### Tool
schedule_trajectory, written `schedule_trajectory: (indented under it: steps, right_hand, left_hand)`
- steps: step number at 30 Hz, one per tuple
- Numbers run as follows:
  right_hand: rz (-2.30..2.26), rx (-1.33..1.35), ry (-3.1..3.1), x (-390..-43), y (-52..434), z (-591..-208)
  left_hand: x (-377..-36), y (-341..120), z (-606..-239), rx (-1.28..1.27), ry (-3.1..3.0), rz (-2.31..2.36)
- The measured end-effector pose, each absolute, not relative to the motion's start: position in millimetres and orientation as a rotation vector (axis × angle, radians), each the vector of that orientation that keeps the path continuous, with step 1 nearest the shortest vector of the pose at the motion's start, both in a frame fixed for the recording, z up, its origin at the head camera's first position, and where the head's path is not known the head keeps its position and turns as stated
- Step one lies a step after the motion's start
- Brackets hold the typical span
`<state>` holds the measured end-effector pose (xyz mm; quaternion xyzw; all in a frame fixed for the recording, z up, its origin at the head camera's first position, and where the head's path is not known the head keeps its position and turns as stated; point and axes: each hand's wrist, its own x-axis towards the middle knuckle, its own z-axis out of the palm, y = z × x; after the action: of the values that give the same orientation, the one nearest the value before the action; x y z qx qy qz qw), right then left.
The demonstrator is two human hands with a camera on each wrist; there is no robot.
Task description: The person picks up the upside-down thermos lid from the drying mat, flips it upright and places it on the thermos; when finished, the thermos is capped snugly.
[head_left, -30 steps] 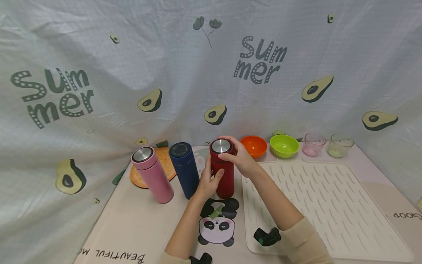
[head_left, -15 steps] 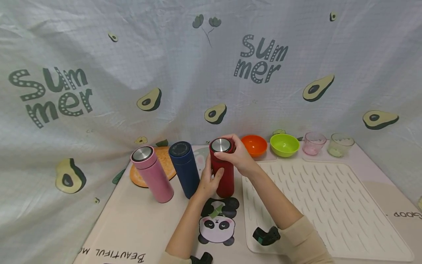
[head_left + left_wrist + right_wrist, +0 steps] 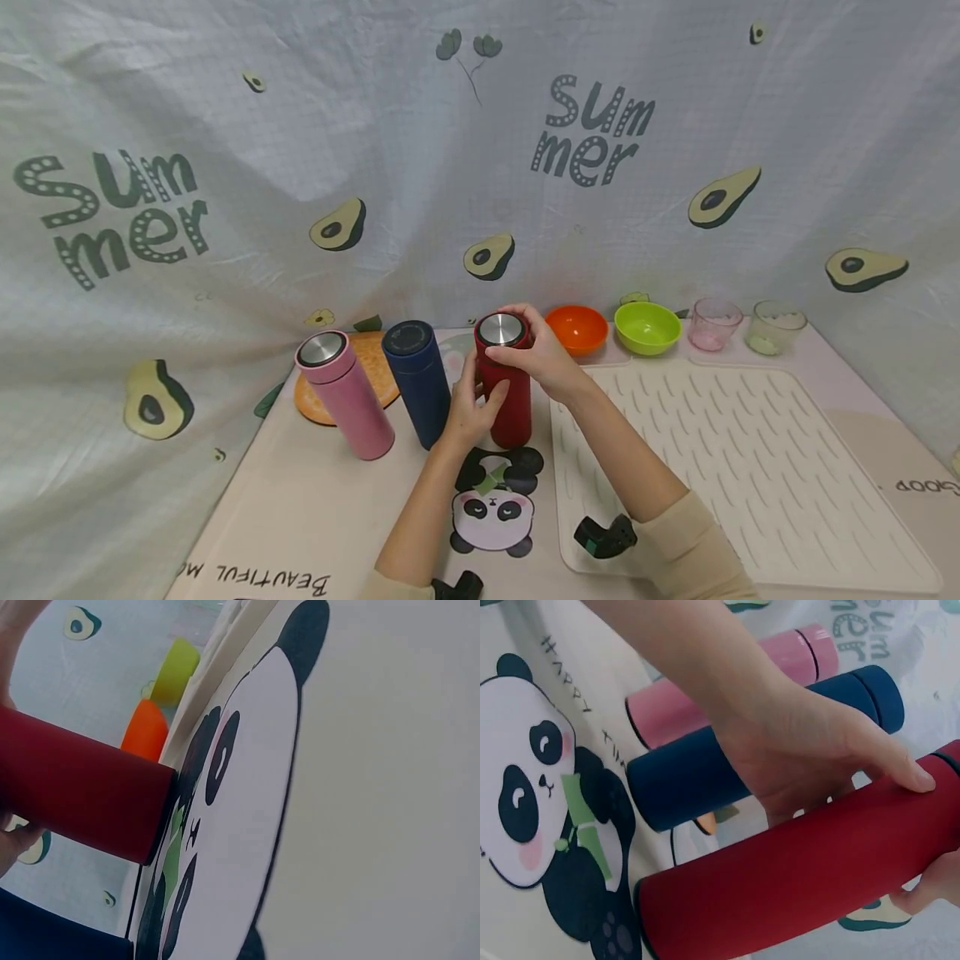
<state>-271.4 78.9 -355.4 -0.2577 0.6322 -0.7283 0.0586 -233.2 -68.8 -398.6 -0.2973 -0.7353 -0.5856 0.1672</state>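
A red thermos [image 3: 513, 412] with a silver-topped lid [image 3: 501, 329] stands upright on the table. My left hand [image 3: 470, 414] grips its body from the left, with the thumb across the front. Around the lid my right hand [image 3: 546, 358] curls from the right, thumb in front; its fingers behind are mostly hidden. In the right wrist view the left hand [image 3: 802, 742] lies along the red thermos [image 3: 795, 877]. A blue thermos [image 3: 420, 387] stands just left of the left hand, and a pink thermos [image 3: 352, 404] is farther left. Both have their lids on.
An orange bowl [image 3: 577, 331], a green bowl [image 3: 647, 328], a pink glass [image 3: 713, 325] and a greenish glass [image 3: 775, 328] line the back right. A ridged cream mat [image 3: 720, 467] lies on the right. Behind the pink and blue thermoses is a round orange-patterned mat [image 3: 311, 404].
The right thumb and fingers have shifted slightly round the lid of the red thermos. The left hand and the thermoses keep their places; the head view has tilted a little.
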Motion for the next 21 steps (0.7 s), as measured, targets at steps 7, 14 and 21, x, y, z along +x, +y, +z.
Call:
schedule_trajectory:
  steps: [7,14,21]
  right_hand:
    - [-2.212,-0.856,1.812,-274.2,82.9,-357.2]
    - [-2.256,-0.763,1.909,-273.0,78.7,-357.5]
    - [-2.177,-0.800,1.928,-270.7,78.6,-356.6]
  left_hand:
    - [-235.0,-69.4,-400.0,-0.864,-2.104,-1.660]
    - [-234.4,-71.1,-397.6,-0.871,-2.137,-1.662]
    - [-233.4,-69.5,-398.2,-0.876,-2.127,-1.665]
